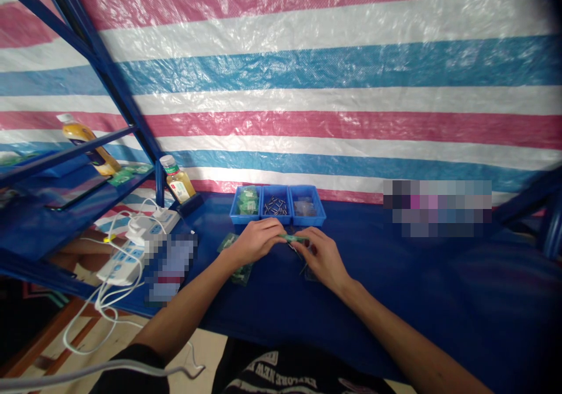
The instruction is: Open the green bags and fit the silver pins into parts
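Observation:
A small green piece [293, 238] is pinched between my two hands over the blue table [360, 265]. My left hand [259, 239] grips its left end, and my right hand [322, 256] grips its right end with curled fingers. Just beyond my hands stand three blue bins: the left bin holds green packets [247, 201], the middle one several dark metal pins [276, 206], the right one small pale pieces [304, 206]. Green packets [240, 274] lie beneath and beside my left forearm. Something thin and dark lies below my right fingers, too small to make out.
White power strips [127, 259] with tangled cables lie at the left, beside a blurred flat item [173, 268]. A drink bottle [178, 178] stands behind them. Blue frame posts [127, 104] rise at the left; another bottle [90, 145] is beyond. Striped sheeting [307, 72] hangs behind.

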Tool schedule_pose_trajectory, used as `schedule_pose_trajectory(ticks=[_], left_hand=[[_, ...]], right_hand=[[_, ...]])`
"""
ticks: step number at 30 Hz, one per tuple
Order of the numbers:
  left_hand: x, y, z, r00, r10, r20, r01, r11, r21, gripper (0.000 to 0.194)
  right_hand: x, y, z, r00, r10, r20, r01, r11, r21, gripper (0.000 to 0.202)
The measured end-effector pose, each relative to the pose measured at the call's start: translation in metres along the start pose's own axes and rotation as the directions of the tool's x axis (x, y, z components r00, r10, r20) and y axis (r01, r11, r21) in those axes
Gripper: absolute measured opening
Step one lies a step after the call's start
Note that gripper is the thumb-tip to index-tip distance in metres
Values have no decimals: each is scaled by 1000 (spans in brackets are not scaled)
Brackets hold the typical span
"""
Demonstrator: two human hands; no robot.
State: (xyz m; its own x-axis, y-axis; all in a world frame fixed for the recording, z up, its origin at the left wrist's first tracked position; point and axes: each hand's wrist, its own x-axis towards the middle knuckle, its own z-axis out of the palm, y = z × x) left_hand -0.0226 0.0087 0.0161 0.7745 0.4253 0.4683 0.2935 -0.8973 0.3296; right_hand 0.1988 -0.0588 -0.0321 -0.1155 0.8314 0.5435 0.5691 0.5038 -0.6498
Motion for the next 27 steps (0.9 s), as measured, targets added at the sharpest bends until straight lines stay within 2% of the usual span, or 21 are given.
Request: schedule_pose_trajectory(ticks=[10,17,22,25,27], left_hand=[[1,1,-2,999,29,23,-28,998,-52,21],[0,0,2,999,-18,40,18,1000,-2,26],[-1,-1,5,997,-38,60,36,999,34,32],[-1,-1,6,997,-47,66,44,998,33,33],[-2,-1,6,998,-48,51,47,998,33,33]], right_hand=[[-2,-1,-5,997,-72,19,71,997,14,20],[-2,-3,-1,999,-27,26,28,999,-26,15],[-6,-3,3,1000,-12,-26,12,1000,1,45],[-5,-5,2,996,-92,-10,92,996,-12,47],[-4,-6,1,991,-137,9,137,990,-34,58]])
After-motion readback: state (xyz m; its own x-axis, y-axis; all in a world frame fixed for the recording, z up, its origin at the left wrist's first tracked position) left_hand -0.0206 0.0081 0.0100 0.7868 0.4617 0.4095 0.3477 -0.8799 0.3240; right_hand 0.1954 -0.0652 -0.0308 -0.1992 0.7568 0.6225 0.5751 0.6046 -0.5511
